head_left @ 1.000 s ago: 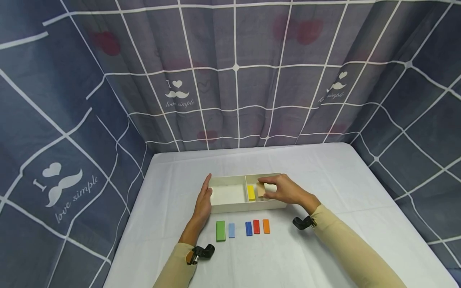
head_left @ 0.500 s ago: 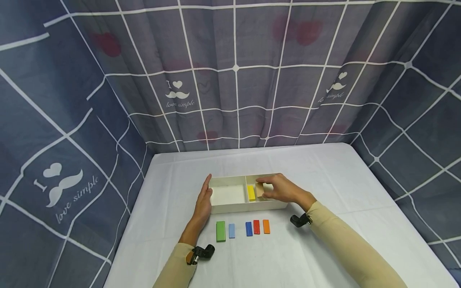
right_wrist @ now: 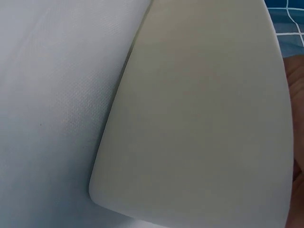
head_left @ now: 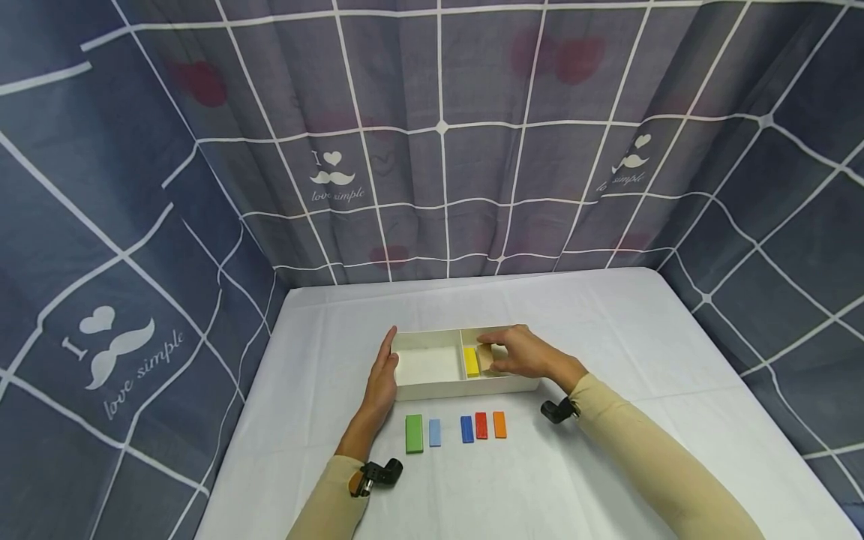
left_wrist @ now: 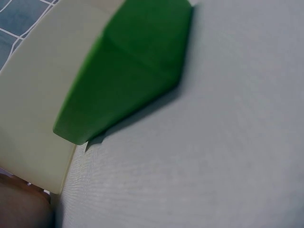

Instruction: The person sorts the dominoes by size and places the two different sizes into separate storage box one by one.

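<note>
tabletop (head_left: 513, 495): nearest, a spaced row holds the green block (head_left: 415, 434), light blue block (head_left: 435, 433), dark blue block (head_left: 467, 429), red block (head_left: 481, 425) and orange block (head_left: 499, 424).
left hand (head_left: 379, 382): fingers straight along the left end of the white divided box (head_left: 432, 390).
right hand (head_left: 529, 354): thumb and fingers pinching the tan block.
tan block (head_left: 484, 358): in the box's right compartment (head_left: 470, 337), left of the right hand, the nearer one; long axis roughly front to back, partly covered.
yellow block (head_left: 471, 362): just left of the tan block, lying alongside.
versus a second ago: tan block and right hand sit further left, the gap nearly gone.
</note>
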Available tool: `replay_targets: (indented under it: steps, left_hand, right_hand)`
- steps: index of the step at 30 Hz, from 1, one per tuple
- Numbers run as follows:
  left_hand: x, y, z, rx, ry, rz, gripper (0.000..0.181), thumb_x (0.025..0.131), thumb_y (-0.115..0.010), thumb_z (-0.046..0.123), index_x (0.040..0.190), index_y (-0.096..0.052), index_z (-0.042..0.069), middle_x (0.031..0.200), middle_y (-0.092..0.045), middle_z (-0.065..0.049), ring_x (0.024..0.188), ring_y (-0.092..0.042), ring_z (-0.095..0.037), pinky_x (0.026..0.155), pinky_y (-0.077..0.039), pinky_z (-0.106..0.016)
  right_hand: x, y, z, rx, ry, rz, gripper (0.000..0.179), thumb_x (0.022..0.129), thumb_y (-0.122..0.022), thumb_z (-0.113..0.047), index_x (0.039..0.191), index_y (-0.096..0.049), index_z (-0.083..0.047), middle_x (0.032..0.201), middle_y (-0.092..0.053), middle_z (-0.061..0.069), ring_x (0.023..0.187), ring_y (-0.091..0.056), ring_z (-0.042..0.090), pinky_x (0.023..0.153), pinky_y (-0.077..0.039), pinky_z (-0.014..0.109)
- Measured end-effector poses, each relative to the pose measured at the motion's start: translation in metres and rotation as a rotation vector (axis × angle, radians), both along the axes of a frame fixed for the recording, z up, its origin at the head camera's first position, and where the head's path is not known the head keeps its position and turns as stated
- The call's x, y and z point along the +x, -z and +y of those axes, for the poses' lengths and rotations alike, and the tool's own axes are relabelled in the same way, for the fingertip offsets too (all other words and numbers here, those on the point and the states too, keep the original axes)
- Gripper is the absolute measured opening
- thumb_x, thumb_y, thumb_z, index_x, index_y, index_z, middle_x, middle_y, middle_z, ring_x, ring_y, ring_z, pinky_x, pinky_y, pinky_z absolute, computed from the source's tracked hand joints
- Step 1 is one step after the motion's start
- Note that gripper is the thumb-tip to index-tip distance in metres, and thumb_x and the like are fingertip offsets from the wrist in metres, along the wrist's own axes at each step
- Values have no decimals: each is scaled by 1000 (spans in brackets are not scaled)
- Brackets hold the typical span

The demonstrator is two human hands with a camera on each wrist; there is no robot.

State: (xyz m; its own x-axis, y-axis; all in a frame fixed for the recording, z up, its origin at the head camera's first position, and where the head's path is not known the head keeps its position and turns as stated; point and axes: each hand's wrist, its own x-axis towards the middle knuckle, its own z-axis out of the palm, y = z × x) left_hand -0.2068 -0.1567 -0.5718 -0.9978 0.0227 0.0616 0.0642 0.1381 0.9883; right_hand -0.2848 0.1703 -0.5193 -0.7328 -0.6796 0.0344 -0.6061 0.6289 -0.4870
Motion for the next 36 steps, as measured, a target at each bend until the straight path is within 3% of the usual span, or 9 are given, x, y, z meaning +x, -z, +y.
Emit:
replay_targets:
  steps: [7,12,26,36]
  left_hand:
    - [1,0,0,8,4,-13,59,120,-26,24,177,-18,32,185,-17,-8,171,-10,-38,136,-7,-68]
    - [1,-1,-1,13,13,-23,58,120,-24,21,178,-16,26,185,-15,-5,172,-8,-35,137,-5,-66]
    - [1,0,0,23,-4,-33,58,120,-24,19,178,-18,29,185,-16,-2,172,-9,-30,138,-6,-61]
    - [0,-2,0,16,0,-29,58,120,-25,22,178,-17,25,185,-16,-6,172,-9,-34,137,-6,-65]
  right_hand:
    - [1,1,-4,52,16,20,62,88,-94,-22,143,-72,-4,141,-76,9,133,-69,29,117,-45,64]
    - [1,1,-5,73,21,30,62,87,-95,-23,142,-73,-4,136,-78,6,125,-71,24,115,-47,62]
    - [2,0,-10,108,14,35,62,86,-95,-19,141,-73,-3,128,-80,5,109,-71,20,111,-55,52]
    - [2,-1,-9,97,9,45,62,86,-95,-20,141,-73,-2,135,-78,9,119,-71,22,112,-58,49]
